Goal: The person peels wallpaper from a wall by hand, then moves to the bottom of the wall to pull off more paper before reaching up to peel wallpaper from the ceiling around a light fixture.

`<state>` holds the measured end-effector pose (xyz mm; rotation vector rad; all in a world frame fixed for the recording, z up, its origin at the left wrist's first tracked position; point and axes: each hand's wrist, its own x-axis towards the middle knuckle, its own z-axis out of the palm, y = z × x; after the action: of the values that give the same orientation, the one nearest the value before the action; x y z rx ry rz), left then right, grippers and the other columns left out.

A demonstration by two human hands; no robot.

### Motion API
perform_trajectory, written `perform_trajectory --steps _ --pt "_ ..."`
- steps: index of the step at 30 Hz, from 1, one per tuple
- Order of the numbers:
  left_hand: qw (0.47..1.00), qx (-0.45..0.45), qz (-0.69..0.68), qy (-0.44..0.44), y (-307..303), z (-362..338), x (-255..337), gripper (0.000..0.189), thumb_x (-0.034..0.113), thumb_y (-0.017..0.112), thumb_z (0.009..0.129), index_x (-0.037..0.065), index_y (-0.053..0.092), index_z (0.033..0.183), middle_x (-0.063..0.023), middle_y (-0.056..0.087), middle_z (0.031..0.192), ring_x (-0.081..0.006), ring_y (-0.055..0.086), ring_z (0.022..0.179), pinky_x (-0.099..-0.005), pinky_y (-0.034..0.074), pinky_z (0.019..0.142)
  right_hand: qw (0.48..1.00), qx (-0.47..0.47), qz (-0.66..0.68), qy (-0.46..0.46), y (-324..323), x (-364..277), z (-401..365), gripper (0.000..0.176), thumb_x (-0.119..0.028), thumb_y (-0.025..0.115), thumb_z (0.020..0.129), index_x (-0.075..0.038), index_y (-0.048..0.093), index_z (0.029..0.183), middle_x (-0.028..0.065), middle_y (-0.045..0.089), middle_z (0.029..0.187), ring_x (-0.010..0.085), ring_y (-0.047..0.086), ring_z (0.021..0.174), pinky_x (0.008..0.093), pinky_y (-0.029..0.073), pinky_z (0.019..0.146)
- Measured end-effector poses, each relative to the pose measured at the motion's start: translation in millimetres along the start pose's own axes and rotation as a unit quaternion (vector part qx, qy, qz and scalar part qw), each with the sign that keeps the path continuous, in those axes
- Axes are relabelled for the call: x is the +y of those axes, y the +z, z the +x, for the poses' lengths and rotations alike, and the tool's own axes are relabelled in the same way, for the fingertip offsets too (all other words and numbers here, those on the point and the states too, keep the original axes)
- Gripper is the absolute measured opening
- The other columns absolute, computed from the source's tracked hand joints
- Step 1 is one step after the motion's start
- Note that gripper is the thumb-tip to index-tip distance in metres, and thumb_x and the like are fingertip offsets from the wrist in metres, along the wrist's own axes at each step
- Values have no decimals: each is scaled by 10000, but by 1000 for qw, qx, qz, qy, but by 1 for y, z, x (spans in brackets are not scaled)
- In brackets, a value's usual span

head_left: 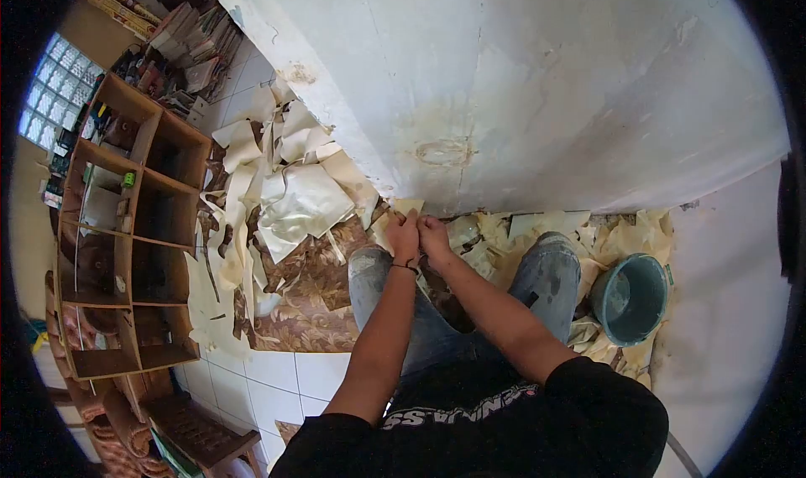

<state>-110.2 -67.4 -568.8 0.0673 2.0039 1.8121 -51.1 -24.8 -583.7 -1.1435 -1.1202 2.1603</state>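
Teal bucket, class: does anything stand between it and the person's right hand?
Yes. The bent right knee stands across the direct line from the right hand to the teal bucket. Torn pale paper also lies on the floor by the knee, but nothing visible covers the bucket's mouth.
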Motion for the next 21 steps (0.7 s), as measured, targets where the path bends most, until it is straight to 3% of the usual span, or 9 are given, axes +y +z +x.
perform_trajectory --steps 8,12,13,14,15,17,18,20,21 --pt "984 54 -1 -170 7 -18 -65 210 161 694 906 -32 642 841 -144 677 870 -223 604 718 -424 513 708 961 1 -276 24 -39 19 -22 229 -172 601 1027 28 692 963 94 679 854 203 591 724 384 509 684" --pt "956 12 42 -292 19 -6 -249 268 184 648 976 -60 596 878 -84 538 804 -263 536 746 -429 461 702 939 -17 -324 116 -62 25 -24 252 -196 590 1020 31 698 1001 133 710 909 266 657 772 424 542 712" --pt "936 -92 307 -146 16 5 -293 223 179 630 953 -35 609 891 -85 568 798 -277 560 753 -435 485 720 912 -49 -392 113 -73 40 -14 271 -217 603 1001 31 713 982 161 719 913 290 683 793 437 557 726" --pt "821 -187 540 16 8 33 -312 185 174 613 930 -9 622 904 -85 598 793 -291 585 759 -441 509 739 879 -81 -457 108 -82 47 -8 290 -237 617 982 31 727 963 188 728 918 313 709 814 449 571 739" --pt "821 -188 539 16 10 29 -298 185 174 613 930 -9 622 904 -85 598 793 -291 585 759 -441 509 739 879 -80 -458 108 -88 45 -8 290 -237 617 982 31 727 963 188 728 918 313 709 814 449 571 739" --pt "914 -109 345 -187 15 6 -242 206 187 632 925 -16 600 945 -114 576 824 -294 564 759 -447 500 736 783 -178 -590 87 -99 36 -10 329 -273 650 943 35 746 879 219 730 870 324 731 801 468 584 725" --pt "928 -67 234 -282 15 -6 -206 223 193 641 922 -19 589 965 -129 565 840 -296 553 759 -450 495 735 784 -175 -589 88 -106 30 -8 329 -273 650 943 35 746 879 219 730 870 324 731 801 468 584 725" --pt "892 19 2 -451 21 -29 -115 264 206 660 916 -25 568 1005 -158 542 871 -299 532 760 -455 485 732 750 -170 -633 91 -119 12 -2 337 -280 688 913 30 741 794 226 703 782 310 715 718 472 575 675" --pt "893 14 4 -450 21 -33 -102 264 206 660 916 -25 568 1005 -158 542 871 -299 532 760 -455 485 732 751 -166 -632 90 -127 1 0 337 -280 688 913 30 741 794 226 703 782 310 715 718 472 575 675"
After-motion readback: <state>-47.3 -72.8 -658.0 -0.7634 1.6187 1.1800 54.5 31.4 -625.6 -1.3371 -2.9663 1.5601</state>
